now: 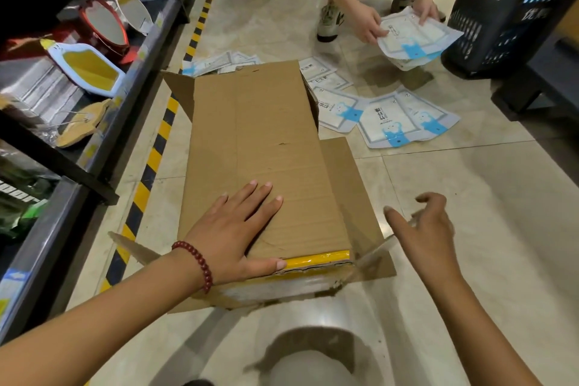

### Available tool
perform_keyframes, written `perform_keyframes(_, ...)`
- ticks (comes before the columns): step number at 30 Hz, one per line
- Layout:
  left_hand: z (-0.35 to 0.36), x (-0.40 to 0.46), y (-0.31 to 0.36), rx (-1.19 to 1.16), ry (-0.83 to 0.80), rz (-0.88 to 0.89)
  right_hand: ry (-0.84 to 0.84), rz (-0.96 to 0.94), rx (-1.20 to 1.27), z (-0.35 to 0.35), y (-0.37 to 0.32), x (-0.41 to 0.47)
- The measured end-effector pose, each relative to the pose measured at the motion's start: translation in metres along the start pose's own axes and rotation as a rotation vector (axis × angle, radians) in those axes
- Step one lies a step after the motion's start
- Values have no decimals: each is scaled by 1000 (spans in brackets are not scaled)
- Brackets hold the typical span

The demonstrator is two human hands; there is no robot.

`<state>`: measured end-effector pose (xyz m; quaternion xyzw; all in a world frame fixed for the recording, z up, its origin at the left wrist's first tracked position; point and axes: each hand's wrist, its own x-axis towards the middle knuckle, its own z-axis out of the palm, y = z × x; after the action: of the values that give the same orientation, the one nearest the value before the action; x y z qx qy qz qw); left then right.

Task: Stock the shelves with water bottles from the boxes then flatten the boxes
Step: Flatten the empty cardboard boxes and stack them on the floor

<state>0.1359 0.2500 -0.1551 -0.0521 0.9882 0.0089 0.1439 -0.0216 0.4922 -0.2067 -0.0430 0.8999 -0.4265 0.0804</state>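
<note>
In the middle of the frame, a brown box [260, 150] was laid flat on the floor. It was pressed down by the left hand [233, 229] with straight fingers. Nothing was held by the right hand [429, 229], kept loose just beside the box.

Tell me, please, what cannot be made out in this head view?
- Floor under the box: covered by cardboard.
- Right hand: blurred, so any grip is unclear.
- Packets behind the box: partly hidden.
- Basket contents: walls block them, edge cuts it off.
</note>
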Motion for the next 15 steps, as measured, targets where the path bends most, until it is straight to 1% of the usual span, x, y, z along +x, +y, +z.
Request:
perform_keyframes(1,0,2,-1,7,-3,-1,-1,36,-101,-9,3,-5)
perform_keyframes(3,-1,4,-1,24,-11,-4,-19,107,-384,-26,8,-16)
perform_keyframes(4,-2,6,-1,26,-16,-7,-1,119,-518,-34,8,-21)
perform_keyframes(5,-3,7,-1,25,-20,-8,43,111,-595,-40,7,-24)
perform_keyframes(6,-4,8,-1,24,-22,-8,107,72,-590,-43,4,-26)
perform_keyframes(7,-5,10,-1,22,-19,-7,173,-9,-518,-45,-1,-28)
perform_keyframes(8,-5,11,-2,19,-16,-6,207,-113,-425,-44,-10,-31)
perform_keyframes(9,-5,11,-2,16,-15,-4,205,-218,-345,-42,-22,-34)
perform_keyframes(10,-5,11,-3,14,-19,-4,170,-318,-276,-38,-35,-37)
perform_keyframes(12,-6,12,-3,11,-26,-7,17,-449,-230,-23,-62,-46)
perform_keyframes(14,-9,11,-2,6,-31,-13,-156,-514,-340,0,-82,-52)
perform_keyframes(15,-10,10,-3,4,-33,-13,-215,-527,-408,13,-88,-55)
